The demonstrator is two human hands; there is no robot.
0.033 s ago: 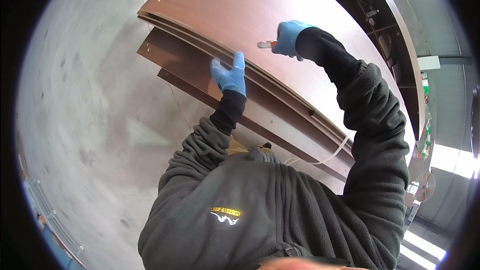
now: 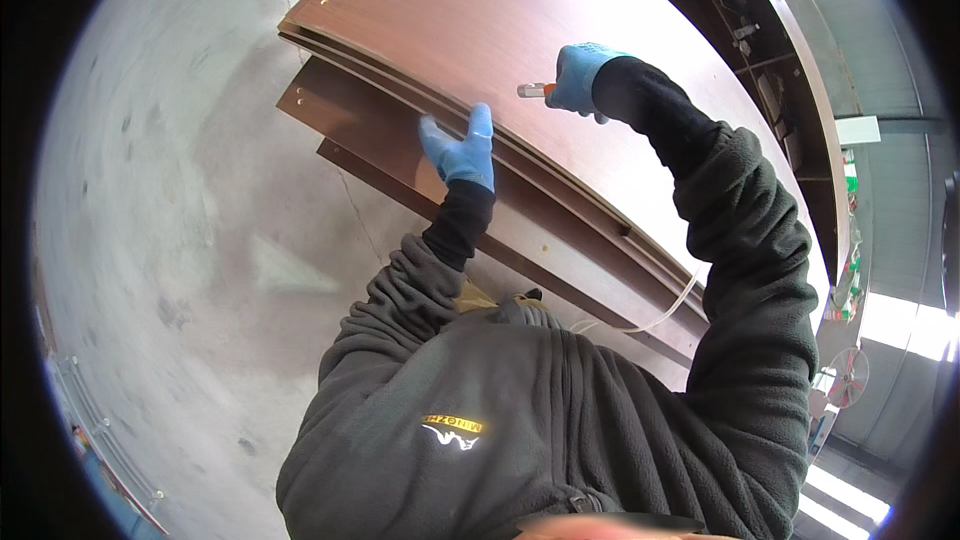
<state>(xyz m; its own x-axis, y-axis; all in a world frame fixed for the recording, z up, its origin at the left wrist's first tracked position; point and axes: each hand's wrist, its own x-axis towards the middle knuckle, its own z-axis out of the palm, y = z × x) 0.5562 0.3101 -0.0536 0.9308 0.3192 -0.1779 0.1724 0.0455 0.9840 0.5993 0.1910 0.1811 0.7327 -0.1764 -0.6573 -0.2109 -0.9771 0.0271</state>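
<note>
In the head view, the left hand (image 2: 462, 152), in a light blue glove, stood at the near edge of a stack of brown panels, its thumb and a finger spread well apart in a wide V; one fingertip reached the edge of the top panel (image 2: 450, 20), though whether it pressed there could not be told, and no object showed in its grasp; the right hand (image 2: 582, 78), gloved in the same blue, was closed in a fist around a small tool (image 2: 533, 91), whose orange part and pale, metallic-looking end stuck out to the left, above the broad face of the top panel; whether the tool touched that face could not be made out; under the top panel lay further boards, and a lower panel (image 2: 325, 97) jutted out toward the person, with small pale holes near its left corner; a thin white cord (image 2: 660, 320) curved across the near edges of the stack, left of the right sleeve (image 2: 755, 270); grey floor (image 2: 180, 190) spread along the left side; beyond the stack, at the right, stood a dark brown open unit (image 2: 815, 120) with compartments, and a round fan (image 2: 849, 377) showed nearer the person.
</note>
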